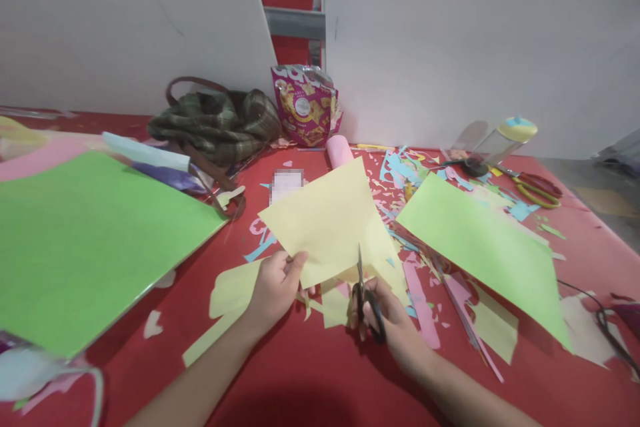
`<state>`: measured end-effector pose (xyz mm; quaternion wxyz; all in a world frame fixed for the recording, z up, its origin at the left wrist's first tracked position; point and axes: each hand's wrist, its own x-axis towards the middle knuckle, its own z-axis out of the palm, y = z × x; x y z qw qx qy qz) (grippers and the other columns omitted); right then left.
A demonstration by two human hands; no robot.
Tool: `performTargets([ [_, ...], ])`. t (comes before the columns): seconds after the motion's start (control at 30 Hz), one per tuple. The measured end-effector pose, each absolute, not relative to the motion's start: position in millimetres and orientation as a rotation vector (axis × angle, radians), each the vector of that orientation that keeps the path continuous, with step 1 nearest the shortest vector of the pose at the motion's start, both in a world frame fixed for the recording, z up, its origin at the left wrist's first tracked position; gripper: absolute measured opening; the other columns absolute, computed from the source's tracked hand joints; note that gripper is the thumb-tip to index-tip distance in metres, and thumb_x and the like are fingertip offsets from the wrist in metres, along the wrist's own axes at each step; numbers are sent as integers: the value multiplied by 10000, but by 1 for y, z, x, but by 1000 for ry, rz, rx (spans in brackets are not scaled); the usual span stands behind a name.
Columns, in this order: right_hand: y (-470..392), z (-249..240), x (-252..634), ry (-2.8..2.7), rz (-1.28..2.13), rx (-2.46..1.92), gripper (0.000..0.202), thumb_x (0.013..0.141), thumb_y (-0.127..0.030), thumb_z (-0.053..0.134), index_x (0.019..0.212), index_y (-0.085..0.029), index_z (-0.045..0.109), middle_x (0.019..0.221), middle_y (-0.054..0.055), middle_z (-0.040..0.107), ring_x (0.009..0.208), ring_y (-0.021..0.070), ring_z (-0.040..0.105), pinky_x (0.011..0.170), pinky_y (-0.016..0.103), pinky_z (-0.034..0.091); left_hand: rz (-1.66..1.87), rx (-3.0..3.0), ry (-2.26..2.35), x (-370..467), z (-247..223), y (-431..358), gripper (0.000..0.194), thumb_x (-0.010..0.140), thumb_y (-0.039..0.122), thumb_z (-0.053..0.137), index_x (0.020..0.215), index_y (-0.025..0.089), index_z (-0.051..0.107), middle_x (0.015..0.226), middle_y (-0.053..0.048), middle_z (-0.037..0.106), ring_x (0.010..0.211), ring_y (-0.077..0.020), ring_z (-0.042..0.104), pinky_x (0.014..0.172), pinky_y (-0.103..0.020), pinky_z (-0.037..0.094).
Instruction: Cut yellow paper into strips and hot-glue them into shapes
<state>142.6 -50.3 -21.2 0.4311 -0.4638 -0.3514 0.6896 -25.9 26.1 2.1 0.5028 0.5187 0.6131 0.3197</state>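
Observation:
A pale yellow sheet of paper (320,223) is raised in front of me, tilted, its lower left corner pinched by my left hand (275,283) between thumb and fingers. In my right hand (383,313) is a pair of black-handled scissors (371,310), fingers through the loops. Their blades point up and away, overlapping the sheet's lower right edge; I cannot tell whether they bite into it. More pale yellow paper pieces (237,290) lie on the red table under and beside my hands.
Green sheets lie left (110,240) and right (480,247). Paper scraps (400,170) litter the red table (300,387). Farther back are a plaid bag (215,120), a snack pouch (304,107), a pink roll (340,150), a clear bottle (500,143) and red-and-yellow-handled scissors (540,190).

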Motion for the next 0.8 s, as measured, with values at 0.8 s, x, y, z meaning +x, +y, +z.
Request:
performTargets([
  [0.8,-47,-10,140,-902,1666,-1249,316,699,-409,541,663,-203,304,419,-104,401,347,33,329,353,159,249,832,1313,1394,-31,6,32,206,727,340,470,620,179,400,384,76,472,307,-89,474,315,-175,362],
])
